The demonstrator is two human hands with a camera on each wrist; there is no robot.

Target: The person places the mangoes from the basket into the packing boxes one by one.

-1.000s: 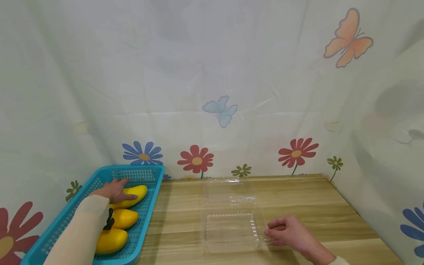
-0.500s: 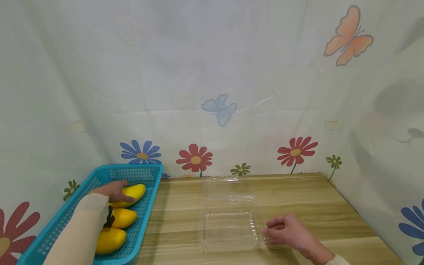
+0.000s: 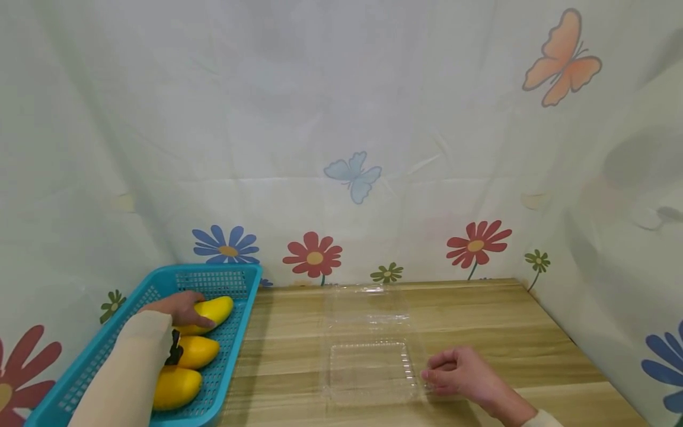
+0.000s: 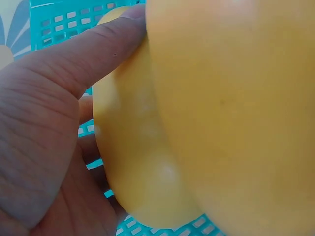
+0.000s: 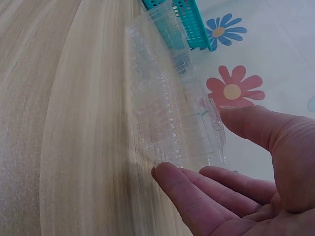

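Observation:
My left hand point(image 3: 184, 308) reaches into the blue basket point(image 3: 248, 332) at the left and grips the farthest yellow mango point(image 3: 219, 309). In the left wrist view the thumb point(image 4: 93, 54) lies across that mango point(image 4: 133, 147), and the fingers go round its far side. A second mango point(image 3: 198, 352) and a third mango point(image 3: 178, 388) lie nearer, in a row. My right hand point(image 3: 466, 376) is at the right edge of a clear plastic clamshell box point(image 3: 368, 373), which stands with its lid laid back. In the right wrist view its fingers point(image 5: 192, 196) are extended beside the box point(image 5: 157, 98); firm contact is unclear.
A wood-grain table point(image 3: 512, 332) carries the basket and box. Behind it hangs a pale curtain point(image 3: 427, 118) printed with flowers and butterflies, which also closes off both sides. A small black object point(image 3: 174, 349) shows at the left sleeve.
My left hand has lowered slightly, and its spread fingers have closed round the far mango. The right hand has kept its place by the box. The view has shifted a little.

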